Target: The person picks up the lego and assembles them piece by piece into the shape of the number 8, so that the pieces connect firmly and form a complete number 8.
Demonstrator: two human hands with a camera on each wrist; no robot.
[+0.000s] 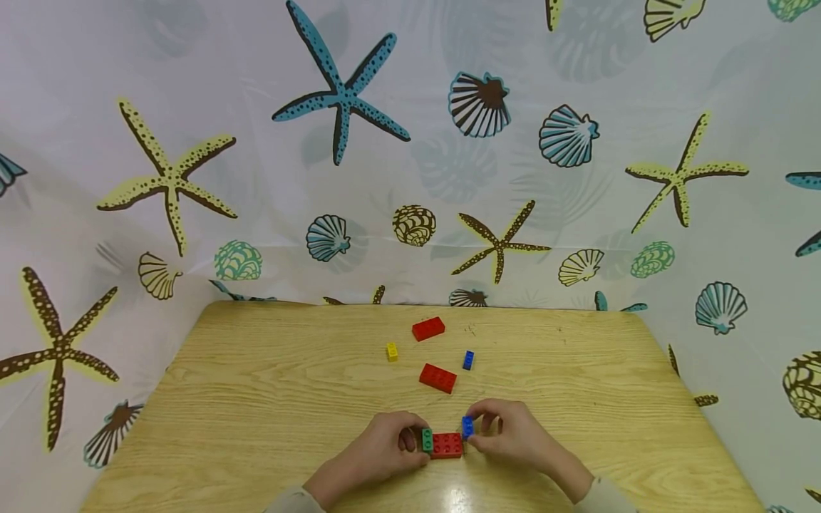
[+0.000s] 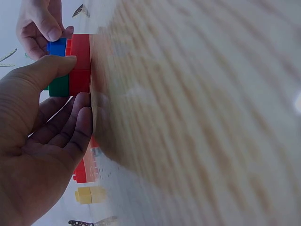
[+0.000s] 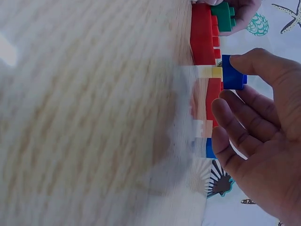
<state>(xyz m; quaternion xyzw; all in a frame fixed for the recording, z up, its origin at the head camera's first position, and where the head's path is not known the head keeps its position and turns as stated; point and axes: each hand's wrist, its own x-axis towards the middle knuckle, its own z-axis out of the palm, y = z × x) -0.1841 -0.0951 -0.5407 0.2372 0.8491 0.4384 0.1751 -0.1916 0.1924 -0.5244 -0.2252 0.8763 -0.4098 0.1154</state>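
Near the front of the table lies a red toy building brick with studs up. A smaller green brick sits on its left end. My left hand grips these two at that end, the thumb lying against the red brick's near side. My right hand pinches a small blue brick between thumb and fingers. In the right wrist view this blue brick is held at stud height, just off the red brick's right end.
Beyond the hands lie a red brick, a small blue brick, a small yellow brick and another red brick. The wooden table meets a cloth printed with starfish and shells at its back and sides.
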